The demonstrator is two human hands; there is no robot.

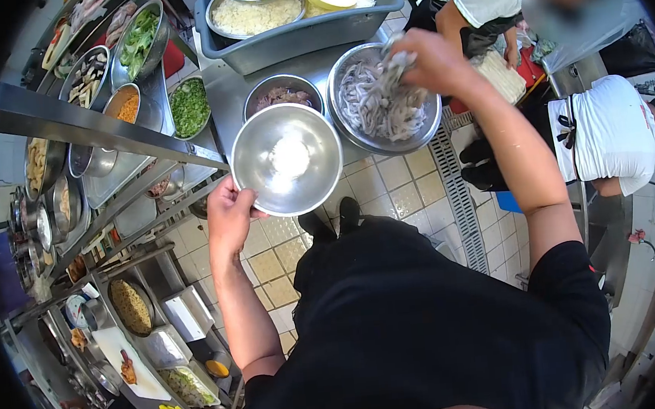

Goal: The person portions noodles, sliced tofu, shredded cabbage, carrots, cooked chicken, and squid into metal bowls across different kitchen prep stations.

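Note:
An empty steel bowl (321, 174) is held at its lower left rim by my left hand (230, 214), thumb over the edge. To its right, my right hand (433, 61) grips a clump of greyish strips (398, 72), somewhat blurred, above a large steel bowl (433, 131) holding more of the same strips. Behind the empty bowl, a smaller bowl (250, 95) with reddish-brown pieces stands on the steel counter.
A grey tub (292, 44) with bowls of rice is at the top. Bowls of chopped greens (190, 108) and other foods line a rack on the left, behind a metal post (98, 126). Two people in white shirts (603, 137) are on the right.

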